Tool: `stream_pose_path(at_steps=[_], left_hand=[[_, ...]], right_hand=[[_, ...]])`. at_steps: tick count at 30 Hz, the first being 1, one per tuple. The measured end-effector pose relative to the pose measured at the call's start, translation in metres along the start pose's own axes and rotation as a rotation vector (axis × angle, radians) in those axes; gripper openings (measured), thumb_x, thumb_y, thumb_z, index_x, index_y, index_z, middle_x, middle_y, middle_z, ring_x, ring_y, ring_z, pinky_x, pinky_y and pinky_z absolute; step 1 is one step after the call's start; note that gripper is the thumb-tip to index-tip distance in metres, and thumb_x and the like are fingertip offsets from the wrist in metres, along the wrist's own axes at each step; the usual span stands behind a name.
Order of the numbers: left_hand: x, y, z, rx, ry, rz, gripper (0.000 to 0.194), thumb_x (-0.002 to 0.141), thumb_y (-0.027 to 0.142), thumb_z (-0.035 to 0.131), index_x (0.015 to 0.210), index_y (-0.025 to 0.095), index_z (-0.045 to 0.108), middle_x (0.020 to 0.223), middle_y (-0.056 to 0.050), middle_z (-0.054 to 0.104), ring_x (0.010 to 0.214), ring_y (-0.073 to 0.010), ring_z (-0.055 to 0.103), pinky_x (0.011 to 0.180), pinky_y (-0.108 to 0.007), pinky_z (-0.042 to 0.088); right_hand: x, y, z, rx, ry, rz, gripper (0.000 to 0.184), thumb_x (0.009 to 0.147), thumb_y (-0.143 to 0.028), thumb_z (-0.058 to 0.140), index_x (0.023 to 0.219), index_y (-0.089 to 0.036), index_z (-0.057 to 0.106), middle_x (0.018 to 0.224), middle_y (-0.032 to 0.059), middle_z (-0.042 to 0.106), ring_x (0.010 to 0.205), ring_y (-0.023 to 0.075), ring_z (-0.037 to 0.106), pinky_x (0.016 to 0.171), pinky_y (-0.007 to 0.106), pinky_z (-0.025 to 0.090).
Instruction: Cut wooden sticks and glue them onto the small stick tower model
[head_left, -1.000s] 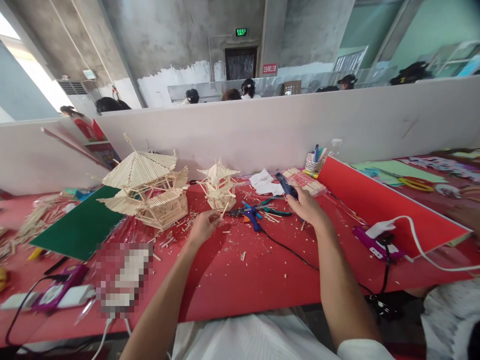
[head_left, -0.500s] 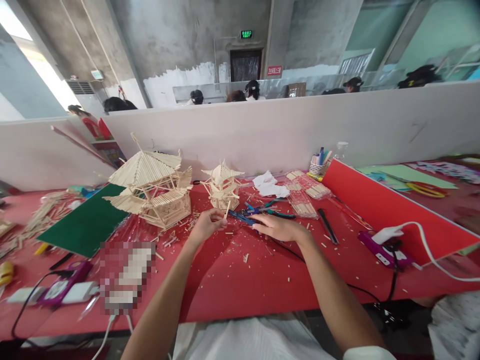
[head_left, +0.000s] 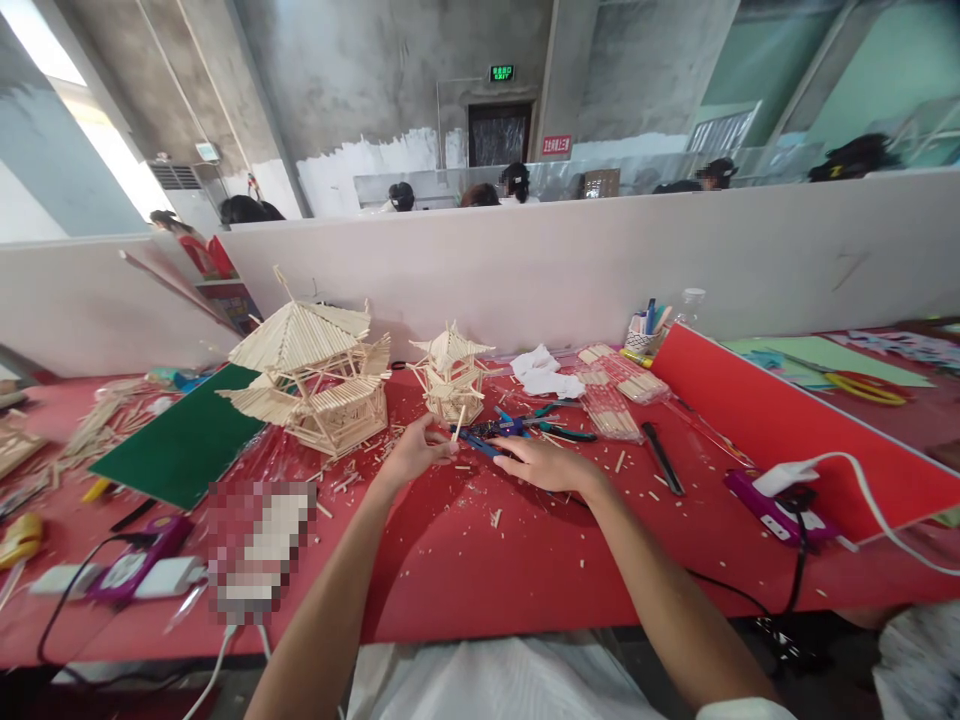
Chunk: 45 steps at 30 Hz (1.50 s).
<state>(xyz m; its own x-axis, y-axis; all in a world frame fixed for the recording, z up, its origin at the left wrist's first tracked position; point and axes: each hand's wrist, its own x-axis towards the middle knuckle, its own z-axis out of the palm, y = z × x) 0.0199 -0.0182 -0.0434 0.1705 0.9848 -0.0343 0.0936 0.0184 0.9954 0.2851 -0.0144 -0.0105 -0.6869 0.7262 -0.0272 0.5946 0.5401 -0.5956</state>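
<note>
My left hand (head_left: 412, 452) pinches a short wooden stick (head_left: 460, 424) that stands nearly upright between thumb and fingers. My right hand (head_left: 544, 463) is closed around the handles of blue pliers (head_left: 478, 443). The far end of the pliers lies close beside the stick; whether the jaws touch it is too small to tell. Just behind both hands sits a small pavilion model (head_left: 451, 372) made of wooden sticks. A blue glue gun (head_left: 510, 426) lies past the pliers, near green-handled pliers (head_left: 566, 432).
A larger stick pavilion (head_left: 307, 375) stands to the left by a green board (head_left: 180, 440). Crumpled tissue (head_left: 546, 373), bagged sticks (head_left: 611, 405), a black cutter knife (head_left: 663, 458), a red board (head_left: 795, 430) and purple power strips (head_left: 776, 508) surround the hands. Stick scraps litter the red table (head_left: 480, 580).
The view has shifted slightly, so everything sits a little to the right. The blue pliers and my right hand are a bit lower relative to the stick. Both grips stay the same.
</note>
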Motion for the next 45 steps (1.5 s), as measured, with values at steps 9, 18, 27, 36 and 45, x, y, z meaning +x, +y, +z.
stream_pose_path(at_steps=[9, 18, 27, 36, 45], left_hand=[[0.002, -0.001, -0.008, -0.018, 0.026, -0.014, 0.052, 0.066, 0.037, 0.088, 0.096, 0.02, 0.048, 0.073, 0.0, 0.072, 0.068, -0.0161, 0.072, 0.07, -0.029, 0.059], [0.002, -0.003, -0.01, 0.016, 0.026, -0.03, 0.052, 0.065, 0.033, 0.087, 0.097, 0.02, 0.049, 0.072, 0.001, 0.071, 0.065, -0.0161, 0.071, 0.068, -0.03, 0.059], [0.003, -0.007, -0.018, 0.039, 0.03, -0.092, 0.043, 0.07, 0.015, 0.079, 0.097, 0.02, 0.046, 0.068, 0.002, 0.07, 0.059, -0.015, 0.07, 0.065, -0.028, 0.059], [0.001, -0.005, -0.024, 0.046, 0.015, -0.093, 0.046, 0.066, 0.019, 0.084, 0.097, 0.019, 0.05, 0.068, 0.003, 0.068, 0.06, -0.0149, 0.069, 0.067, -0.03, 0.06], [-0.002, -0.002, -0.02, 0.057, 0.019, -0.099, 0.04, 0.07, 0.017, 0.081, 0.096, 0.019, 0.051, 0.067, 0.002, 0.069, 0.061, -0.0152, 0.069, 0.066, -0.028, 0.058]], right_hand=[[-0.002, 0.0, -0.002, -0.016, -0.021, 0.026, 0.055, 0.101, -0.052, 0.038, 0.146, -0.025, 0.053, 0.15, 0.0074, 0.054, 0.136, 0.0311, 0.053, 0.108, 0.043, 0.044], [-0.002, -0.008, 0.0, 0.064, -0.002, -0.038, 0.051, 0.101, -0.048, 0.042, 0.147, -0.029, 0.052, 0.148, 0.0046, 0.056, 0.133, 0.0288, 0.055, 0.11, 0.042, 0.042], [0.011, -0.011, 0.026, 0.055, 0.044, -0.018, 0.054, 0.105, -0.044, 0.031, 0.155, -0.025, 0.042, 0.15, 0.0108, 0.053, 0.138, 0.028, 0.049, 0.115, 0.044, 0.036], [0.01, -0.018, 0.024, 0.082, 0.142, -0.037, 0.049, 0.102, -0.045, 0.042, 0.145, -0.026, 0.056, 0.14, 0.0094, 0.063, 0.127, 0.0293, 0.059, 0.108, 0.041, 0.043], [0.011, -0.019, 0.024, 0.11, 0.139, -0.047, 0.047, 0.102, -0.044, 0.042, 0.142, -0.026, 0.059, 0.131, 0.0073, 0.07, 0.119, 0.0275, 0.066, 0.101, 0.037, 0.048]])
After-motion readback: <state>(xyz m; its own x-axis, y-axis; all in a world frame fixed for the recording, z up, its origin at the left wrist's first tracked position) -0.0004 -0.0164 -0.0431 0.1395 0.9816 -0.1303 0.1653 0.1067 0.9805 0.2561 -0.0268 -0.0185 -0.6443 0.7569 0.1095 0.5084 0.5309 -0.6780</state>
